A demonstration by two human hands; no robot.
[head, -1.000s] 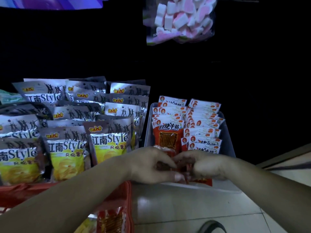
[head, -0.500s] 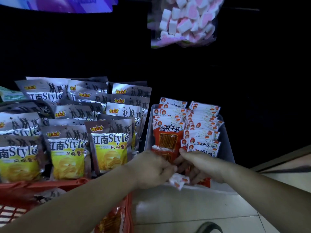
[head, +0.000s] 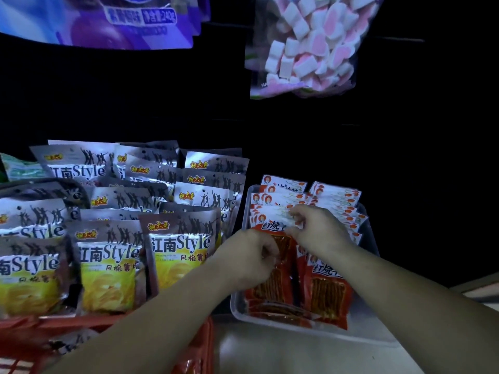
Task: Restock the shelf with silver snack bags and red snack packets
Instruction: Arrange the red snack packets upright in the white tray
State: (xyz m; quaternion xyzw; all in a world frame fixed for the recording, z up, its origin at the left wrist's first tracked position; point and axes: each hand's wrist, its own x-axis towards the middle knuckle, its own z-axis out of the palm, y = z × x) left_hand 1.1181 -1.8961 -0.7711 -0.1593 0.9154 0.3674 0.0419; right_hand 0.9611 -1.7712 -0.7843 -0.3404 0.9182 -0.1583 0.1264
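**Q:** Where are the red packets [head: 328,292]?
**A:** They are in the tray [head: 374,240], in two columns. The rear rows stand on edge with their white tops up. At the tray's front edge, more packets lie flat or lean back, and orange strips show through their windows.

**Q:** What is the state of the right hand [head: 316,228]?
**A:** It is closed. The fingertips pinch the white top edge of one upright packet [head: 271,225] in the left column, near the tray's middle.

**Q:** What is the state of the left hand [head: 248,255]?
**A:** The fingers are curled against the left side of the left column, just below the right hand. I cannot tell whether they clamp a packet, because the back of the hand hides the contact.

**Q:** Where are the silver bags [head: 178,255]?
**A:** They stand in overlapping rows just beside the tray's left edge. Neither hand touches them.

**Q:** What else is in view?
**A:** A red basket [head: 199,344] sits below the left forearm, with a silver bag partly visible inside it. A marshmallow bag [head: 305,47] hangs above the tray. Purple bags [head: 108,20] hang at the upper left.
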